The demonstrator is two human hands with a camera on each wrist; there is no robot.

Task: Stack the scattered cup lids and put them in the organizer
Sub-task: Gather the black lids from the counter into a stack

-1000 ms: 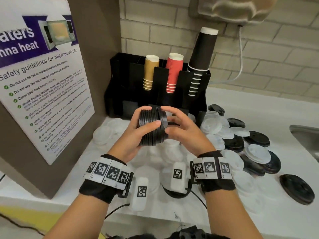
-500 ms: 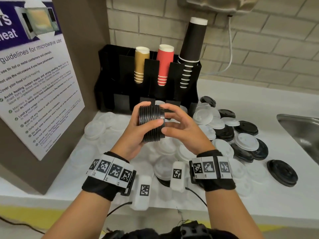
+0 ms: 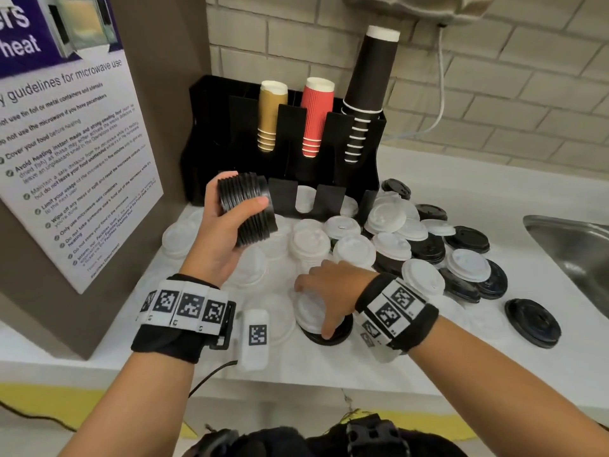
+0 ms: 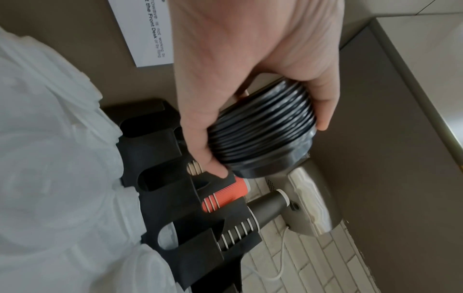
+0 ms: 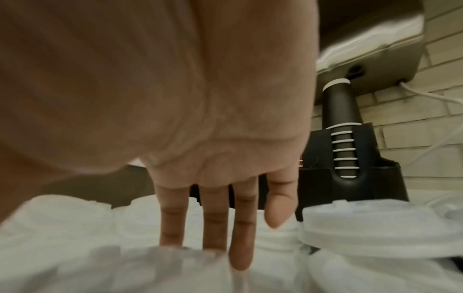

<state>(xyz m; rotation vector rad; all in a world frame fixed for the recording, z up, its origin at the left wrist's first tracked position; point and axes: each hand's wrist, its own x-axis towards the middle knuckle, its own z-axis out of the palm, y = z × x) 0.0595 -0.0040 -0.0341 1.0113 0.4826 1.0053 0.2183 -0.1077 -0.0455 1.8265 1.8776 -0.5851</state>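
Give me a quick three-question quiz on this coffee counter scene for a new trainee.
1. True or false: the left hand holds a stack of black lids.
2. Which colour of cups stands tallest in the organizer? A gold, B red, C black.
3. Fill in: the right hand reaches down onto a ___ lid lying over a black one.

Key: 1 true; 2 C; 3 white.
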